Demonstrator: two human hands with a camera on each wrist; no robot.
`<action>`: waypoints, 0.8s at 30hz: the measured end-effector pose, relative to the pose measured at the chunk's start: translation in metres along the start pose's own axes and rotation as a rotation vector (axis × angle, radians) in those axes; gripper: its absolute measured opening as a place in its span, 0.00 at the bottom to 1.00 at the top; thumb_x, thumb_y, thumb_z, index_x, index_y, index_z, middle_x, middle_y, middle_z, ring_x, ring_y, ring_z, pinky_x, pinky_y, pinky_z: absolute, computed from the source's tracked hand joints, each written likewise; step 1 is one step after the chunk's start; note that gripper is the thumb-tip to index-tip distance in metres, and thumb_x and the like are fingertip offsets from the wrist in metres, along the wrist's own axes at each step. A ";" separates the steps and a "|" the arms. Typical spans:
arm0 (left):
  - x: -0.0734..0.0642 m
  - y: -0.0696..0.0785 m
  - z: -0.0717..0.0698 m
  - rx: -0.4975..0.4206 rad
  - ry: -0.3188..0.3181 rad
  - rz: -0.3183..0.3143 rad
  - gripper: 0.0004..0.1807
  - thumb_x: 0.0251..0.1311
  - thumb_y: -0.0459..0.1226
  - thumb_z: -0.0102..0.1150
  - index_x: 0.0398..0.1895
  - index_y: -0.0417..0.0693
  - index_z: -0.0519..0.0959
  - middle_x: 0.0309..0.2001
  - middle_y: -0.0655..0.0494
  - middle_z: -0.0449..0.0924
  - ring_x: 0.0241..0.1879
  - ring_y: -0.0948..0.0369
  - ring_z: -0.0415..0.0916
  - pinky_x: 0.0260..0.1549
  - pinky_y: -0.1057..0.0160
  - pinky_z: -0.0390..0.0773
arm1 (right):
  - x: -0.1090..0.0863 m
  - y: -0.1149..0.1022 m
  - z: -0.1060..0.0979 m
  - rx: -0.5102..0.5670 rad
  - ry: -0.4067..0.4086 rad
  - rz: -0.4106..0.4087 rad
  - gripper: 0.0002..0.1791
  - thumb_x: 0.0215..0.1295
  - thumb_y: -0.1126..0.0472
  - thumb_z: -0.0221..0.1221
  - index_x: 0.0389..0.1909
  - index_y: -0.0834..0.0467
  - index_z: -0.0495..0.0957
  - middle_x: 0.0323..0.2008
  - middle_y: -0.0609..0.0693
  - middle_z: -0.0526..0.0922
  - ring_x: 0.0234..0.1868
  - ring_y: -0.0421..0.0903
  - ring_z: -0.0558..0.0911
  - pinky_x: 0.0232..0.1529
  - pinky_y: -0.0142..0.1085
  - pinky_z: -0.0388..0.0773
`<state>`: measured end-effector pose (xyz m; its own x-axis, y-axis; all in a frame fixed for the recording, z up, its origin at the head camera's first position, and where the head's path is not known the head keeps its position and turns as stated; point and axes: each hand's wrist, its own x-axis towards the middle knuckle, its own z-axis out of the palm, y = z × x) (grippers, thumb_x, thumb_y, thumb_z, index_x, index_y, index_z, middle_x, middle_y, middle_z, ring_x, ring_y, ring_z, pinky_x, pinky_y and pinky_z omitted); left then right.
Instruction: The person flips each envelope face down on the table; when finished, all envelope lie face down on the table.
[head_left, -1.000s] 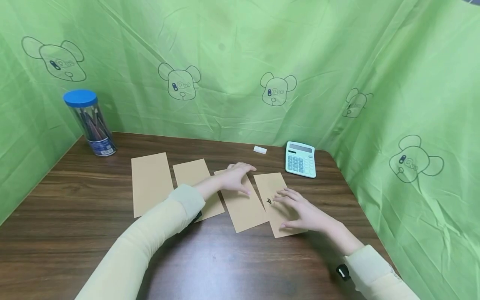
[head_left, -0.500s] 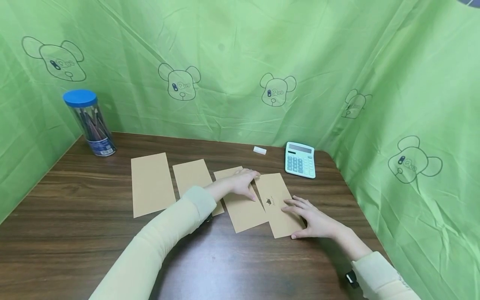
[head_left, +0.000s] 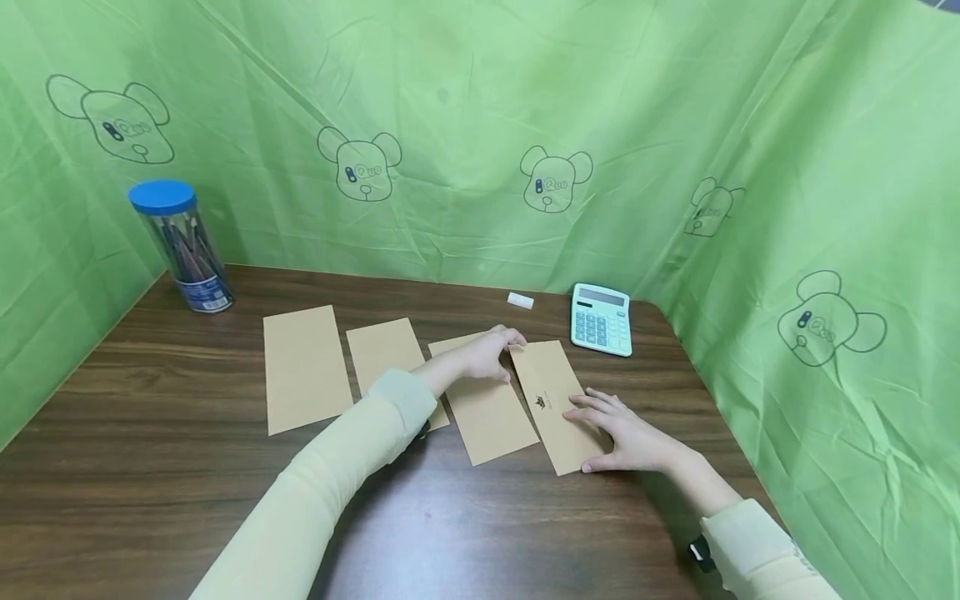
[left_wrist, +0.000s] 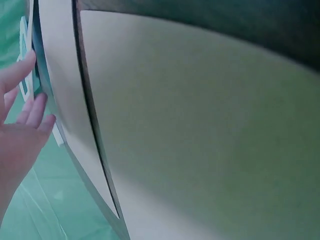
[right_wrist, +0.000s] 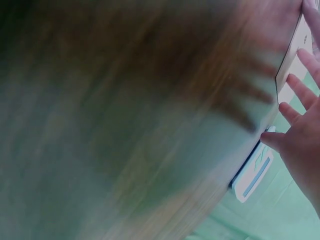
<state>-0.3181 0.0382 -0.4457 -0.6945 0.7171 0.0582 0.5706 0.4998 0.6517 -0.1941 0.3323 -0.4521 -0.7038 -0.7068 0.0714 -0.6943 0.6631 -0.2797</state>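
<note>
Four flat brown kraft-paper rectangles lie in a row on the table; whether they are envelopes or booklets I cannot tell. The rightmost brown paper rectangle bears a small black crown print. My left hand reaches over the third brown paper rectangle and pinches the top left corner of the crown-printed one. In the left wrist view its thin edge stands between thumb and fingers. My right hand rests at the lower right edge of that same piece, fingers spread, thumb near the bottom corner.
Two more brown paper rectangles lie to the left, one partly under the left forearm. A light blue calculator and a small white block sit at the back. A blue-lidded jar of pencils stands back left. Green curtain encloses the table.
My left hand has moved right onto the corner of the crown-printed paper, which has shifted slightly up and right. My right hand has moved right and down to its lower edge.
</note>
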 end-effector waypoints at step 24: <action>0.008 0.009 -0.022 0.075 0.194 0.046 0.11 0.56 0.40 0.64 0.41 0.46 0.82 0.43 0.53 0.80 0.45 0.59 0.77 0.50 0.65 0.74 | 0.009 -0.026 -0.025 -0.020 -0.001 -0.067 0.58 0.38 0.38 0.73 0.71 0.48 0.56 0.68 0.46 0.63 0.67 0.46 0.65 0.63 0.63 0.54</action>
<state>-0.3281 0.0379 -0.4225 -0.7344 0.6366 0.2355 0.6293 0.5087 0.5875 -0.1858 0.3146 -0.4203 -0.6555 -0.7500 0.0881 -0.7426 0.6191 -0.2553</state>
